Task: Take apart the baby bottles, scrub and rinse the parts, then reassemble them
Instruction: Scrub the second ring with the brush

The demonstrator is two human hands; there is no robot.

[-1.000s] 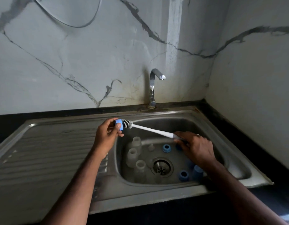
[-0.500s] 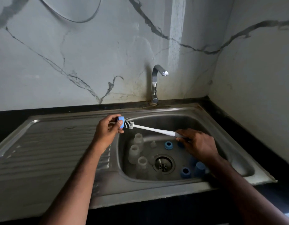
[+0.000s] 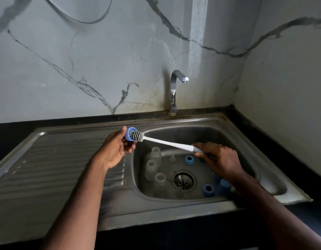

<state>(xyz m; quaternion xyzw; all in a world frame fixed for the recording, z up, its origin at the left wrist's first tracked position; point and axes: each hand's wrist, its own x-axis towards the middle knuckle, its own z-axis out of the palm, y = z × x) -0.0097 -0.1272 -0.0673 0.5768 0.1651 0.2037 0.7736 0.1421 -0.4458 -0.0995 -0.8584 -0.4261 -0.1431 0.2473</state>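
Left hand [image 3: 113, 150] fingers pinch the blue cap [image 3: 130, 134]; right hand [image 3: 220, 157] grips the brush [image 3: 166, 142]; twist bristles fully inside, cap steady.

- I count three clear bottle bodies standing in the basin: one at the back [image 3: 155, 152], one in the middle [image 3: 151, 166], one at the front [image 3: 160, 179].
- Two small clear teats: one behind the drain [image 3: 172, 158], one in front of it [image 3: 179, 193], the latter too blurred to be sure.
- Four blue parts: a ring [image 3: 189, 159] at the back, a ring [image 3: 208, 190] at the front, a cap [image 3: 224, 186] beside it, and the ring [image 3: 129, 134] I hold.
- One brush [image 3: 156, 139].
- One tap [image 3: 175, 91].
- One drain [image 3: 183, 180].
- One sink [image 3: 228, 127].
- Two hands of mine: left hand [image 3: 114, 150] and right hand [image 3: 219, 157].
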